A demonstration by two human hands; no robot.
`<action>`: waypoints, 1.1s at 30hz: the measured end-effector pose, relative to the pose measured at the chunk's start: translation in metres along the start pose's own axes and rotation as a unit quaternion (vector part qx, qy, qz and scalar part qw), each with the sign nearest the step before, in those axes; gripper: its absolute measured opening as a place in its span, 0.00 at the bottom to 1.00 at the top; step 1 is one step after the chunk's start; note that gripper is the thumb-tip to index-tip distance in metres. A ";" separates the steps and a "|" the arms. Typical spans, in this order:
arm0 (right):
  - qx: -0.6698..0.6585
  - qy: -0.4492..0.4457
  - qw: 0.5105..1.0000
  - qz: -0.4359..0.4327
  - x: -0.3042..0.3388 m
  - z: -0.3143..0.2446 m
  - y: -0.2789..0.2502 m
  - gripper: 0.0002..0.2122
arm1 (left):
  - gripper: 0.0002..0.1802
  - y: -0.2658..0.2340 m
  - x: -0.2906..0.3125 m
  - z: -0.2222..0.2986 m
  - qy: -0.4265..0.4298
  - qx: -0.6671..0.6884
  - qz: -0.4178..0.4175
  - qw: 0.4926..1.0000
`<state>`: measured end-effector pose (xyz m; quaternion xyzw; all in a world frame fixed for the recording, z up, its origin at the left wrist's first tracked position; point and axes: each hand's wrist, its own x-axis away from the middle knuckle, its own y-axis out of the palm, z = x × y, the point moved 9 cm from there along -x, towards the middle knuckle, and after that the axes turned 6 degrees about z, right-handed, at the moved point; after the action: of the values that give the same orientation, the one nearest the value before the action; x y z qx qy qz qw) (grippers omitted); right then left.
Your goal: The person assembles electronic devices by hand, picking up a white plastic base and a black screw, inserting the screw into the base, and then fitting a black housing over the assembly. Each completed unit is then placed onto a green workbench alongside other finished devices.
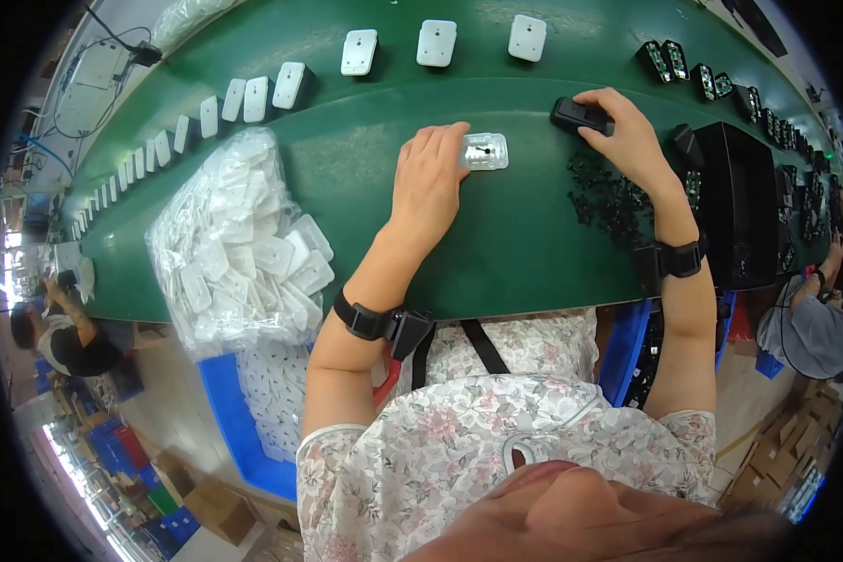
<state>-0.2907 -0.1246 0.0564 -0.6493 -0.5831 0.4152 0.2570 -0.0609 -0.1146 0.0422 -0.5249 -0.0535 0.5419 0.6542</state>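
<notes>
The left hand (429,178) has its fingers close together and bent around the left end of one clear, rectangular plastic piece (494,157), with the thumb at its near corner; the piece lies on the green desk (496,253). The right hand (629,139) has hold of one black, oblong plastic casing (571,114), its thumb and fingers parted only by the casing's width, to the right of the clear piece and well apart from it. Near the right forearm lies one heap of small black parts (604,192), too many to count, and beyond it one deep, black, rectangular bin (747,206). Along the far side stand three spaced black housings with white, rounded-rectangular faces (436,43); more like them curve away leftward, the last too small to count. At the upper right are two pairs of open black shells with green circuit boards (674,60), four in all, with a further row past them. One bulging, clear plastic bag of flat white plates (239,244) sits left of the left forearm, its plates overlapping beyond counting.
</notes>
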 end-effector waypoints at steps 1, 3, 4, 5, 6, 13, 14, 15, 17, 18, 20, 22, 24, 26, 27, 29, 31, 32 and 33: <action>0.002 -0.002 1.000 0.012 0.002 -0.004 -0.001 0.18 | 0.26 0.002 0.000 0.002 0.009 0.006 -0.013 1.000; -0.025 -0.029 0.999 0.025 0.002 -0.023 0.000 0.18 | 0.26 0.001 0.001 0.002 0.017 0.008 -0.022 1.000; -0.052 -0.053 0.997 0.039 0.003 -0.037 0.001 0.18 | 0.27 -0.005 0.001 0.000 0.002 0.035 -0.006 0.999; -0.048 -0.100 0.993 0.049 0.007 -0.052 0.008 0.17 | 0.27 -0.011 0.002 -0.004 -0.014 0.061 0.010 0.998; -0.045 -0.127 0.990 0.031 0.010 -0.070 0.017 0.17 | 0.27 -0.015 0.002 -0.004 -0.016 0.062 0.010 0.998; -0.047 -0.182 0.982 -0.032 0.011 -0.109 0.060 0.17 | 0.30 -0.009 0.019 -0.008 -0.003 0.074 -0.046 0.996; -0.036 -0.183 0.982 -0.036 0.011 -0.109 0.063 0.17 | 0.30 -0.006 0.021 -0.007 0.006 0.053 -0.063 0.997; -0.038 -0.184 0.981 -0.041 0.011 -0.111 0.066 0.17 | 0.30 -0.007 0.022 -0.009 0.000 0.053 -0.064 0.997; -0.014 -0.202 0.979 -0.015 0.014 -0.115 0.063 0.17 | 0.30 -0.006 0.022 -0.008 0.016 0.001 -0.088 0.996; -0.015 -0.199 0.980 -0.022 0.017 -0.116 0.065 0.17 | 0.30 -0.006 0.023 -0.007 0.011 0.005 -0.091 0.996; 0.021 -0.199 0.980 0.006 0.021 -0.120 0.064 0.17 | 0.29 -0.007 0.023 -0.004 0.019 -0.035 -0.090 0.995; 0.029 -0.193 0.981 0.012 0.022 -0.119 0.066 0.17 | 0.29 -0.007 0.019 -0.003 0.030 -0.050 -0.088 0.994; 0.039 -0.190 0.981 0.021 0.021 -0.117 0.064 0.17 | 0.29 -0.006 0.018 -0.001 0.045 -0.069 -0.083 0.993; 0.024 -0.178 0.984 0.009 0.017 -0.113 0.064 0.17 | 0.29 -0.005 0.016 0.002 0.058 -0.071 -0.059 0.994; 0.025 -0.179 0.983 0.013 0.012 -0.109 0.062 0.17 | 0.29 -0.002 0.015 0.002 0.061 -0.073 -0.056 0.994; -0.047 -0.198 0.979 -0.024 -0.003 -0.100 0.062 0.17 | 0.27 -0.003 0.008 0.003 0.040 -0.039 -0.016 0.998; -0.095 -0.185 0.977 -0.054 -0.014 -0.099 0.065 0.16 | 0.23 -0.005 0.001 -0.002 0.020 -0.026 0.004 0.999; -0.160 -0.121 0.977 -0.073 -0.022 -0.090 0.066 0.15 | 0.20 -0.010 -0.007 -0.006 0.002 -0.012 0.028 1.000; -0.228 -0.061 0.967 -0.096 -0.030 -0.084 0.073 0.14 | 0.17 -0.008 -0.011 -0.014 -0.029 0.024 0.026 0.999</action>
<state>-0.1798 -0.1549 0.0482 -0.6053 -0.7362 0.2836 0.1054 -0.0512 -0.1307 0.0476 -0.4944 -0.0462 0.5748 0.6504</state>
